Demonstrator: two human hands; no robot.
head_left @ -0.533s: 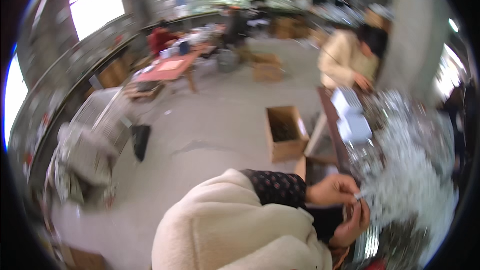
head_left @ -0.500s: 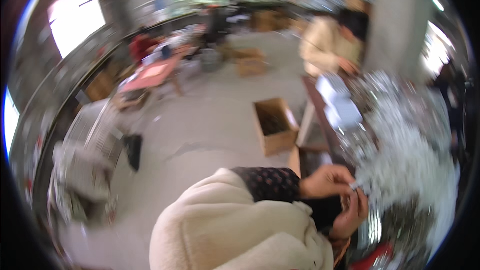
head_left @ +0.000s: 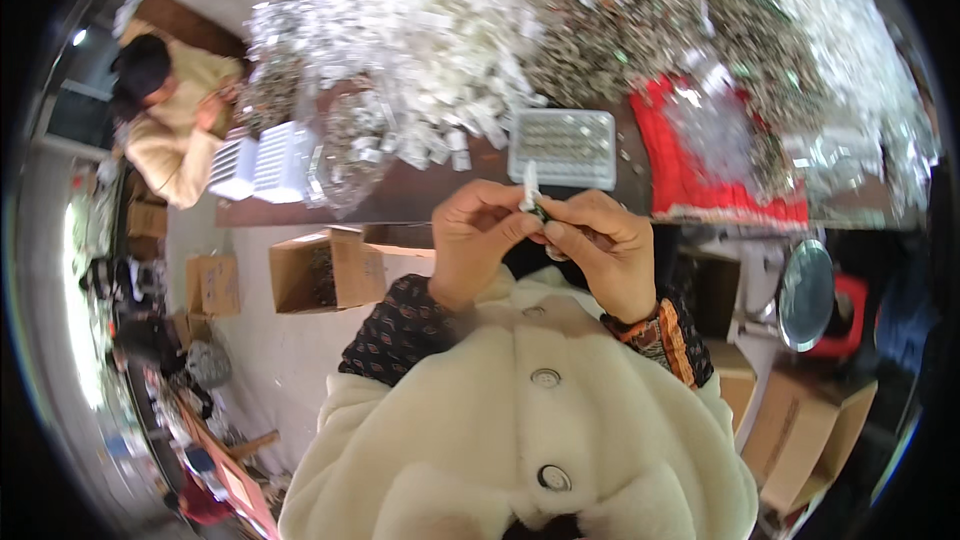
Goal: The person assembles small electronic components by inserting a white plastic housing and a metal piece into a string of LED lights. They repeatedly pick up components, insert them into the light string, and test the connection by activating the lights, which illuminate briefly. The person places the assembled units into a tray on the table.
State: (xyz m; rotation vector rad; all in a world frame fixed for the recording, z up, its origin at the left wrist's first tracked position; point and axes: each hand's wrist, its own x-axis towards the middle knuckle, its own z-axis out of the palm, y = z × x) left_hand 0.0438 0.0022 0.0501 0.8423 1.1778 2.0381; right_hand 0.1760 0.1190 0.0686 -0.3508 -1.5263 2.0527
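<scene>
My left hand (head_left: 472, 240) and my right hand (head_left: 612, 252) meet in front of my chest, at the near edge of the table. The fingertips of both pinch a small piece with a white tip and a dark green part (head_left: 533, 202); its kind is too small to make out. Just beyond my hands lies a clear plastic tray (head_left: 560, 183) with rows of small metallic parts. Heaps of small white plastic pieces (head_left: 450, 60) and small greyish metal parts (head_left: 615, 35) cover the table behind it.
Right of the tray, a clear plastic bag (head_left: 708, 125) lies on red cloth (head_left: 672, 165). White racks (head_left: 282, 165) stand left, near a person in a yellowish top (head_left: 170, 155). Cardboard boxes (head_left: 360, 270) flank me on the floor; a round stool (head_left: 805, 295) is at right.
My view has swung from the room on the left to the table in front of me. Both hands now show at the middle, still together at the fingertips.
</scene>
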